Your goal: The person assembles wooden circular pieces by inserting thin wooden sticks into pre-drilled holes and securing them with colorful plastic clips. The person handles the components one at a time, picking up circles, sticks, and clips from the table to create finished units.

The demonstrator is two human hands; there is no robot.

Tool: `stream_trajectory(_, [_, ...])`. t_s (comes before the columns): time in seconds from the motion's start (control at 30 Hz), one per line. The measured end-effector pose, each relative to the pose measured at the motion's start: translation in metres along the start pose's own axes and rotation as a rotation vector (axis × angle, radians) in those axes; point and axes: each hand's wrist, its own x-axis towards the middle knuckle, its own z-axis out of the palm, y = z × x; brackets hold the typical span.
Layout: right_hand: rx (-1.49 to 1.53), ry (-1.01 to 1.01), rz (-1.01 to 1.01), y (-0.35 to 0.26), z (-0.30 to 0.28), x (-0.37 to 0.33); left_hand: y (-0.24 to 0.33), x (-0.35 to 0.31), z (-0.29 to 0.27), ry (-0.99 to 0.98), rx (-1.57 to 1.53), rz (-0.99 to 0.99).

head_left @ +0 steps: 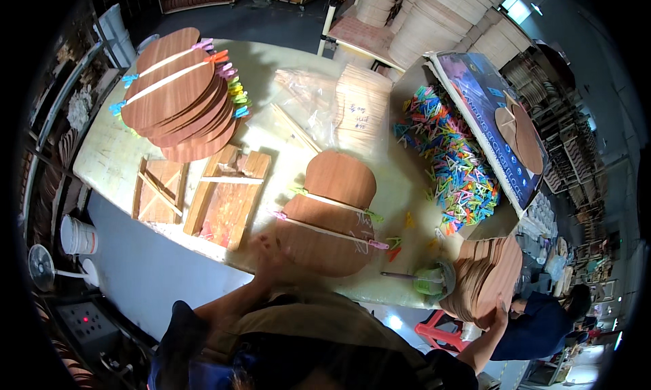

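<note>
In front of me lies a guitar-shaped wooden plate [324, 237] with two pale strips across it, their ends pinched by yellow-green and pink plastic clips [378, 244]. My left hand [270, 256], smeared by motion, is at its lower left edge; its fingers are not clear. To the right, my right hand [498, 315] grips the lower edge of the top plate on a stack of guitar-shaped plates [485, 271]. A green glue pot [428, 280] with a brush [399, 275] across its rim stands between the plate and that stack.
A large box of coloured clips [451, 159] stands right. Bundled wooden strips [363, 108] lie at the back. Clipped plates [178, 95] are piled far left, near two wooden jigs [227, 200]. A red stool [444, 330] and a person in dark clothing [542, 325] are lower right.
</note>
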Motion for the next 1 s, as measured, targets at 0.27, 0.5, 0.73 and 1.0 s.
stream_trajectory(0.27, [0.183, -0.221, -0.102, 0.011, 0.016, 0.035, -0.002, 0.000, -0.018, -0.320, -0.601, -0.449])
stream_trajectory(0.5, [0.235, -0.157, -0.118, -0.005, 0.012, 0.027, 0.092, 0.060, -0.076, -0.027, -0.722, -0.126])
stream_trajectory(0.73, [0.331, -0.120, -0.121, -0.020, 0.011, 0.019, 0.136, 0.170, -0.180, 0.391, -0.573, 0.290])
stream_trajectory(1.0, [0.641, -0.053, -0.128, -0.022, -0.005, 0.002, 0.106, 0.286, -0.267, 0.483, -0.631, 0.172])
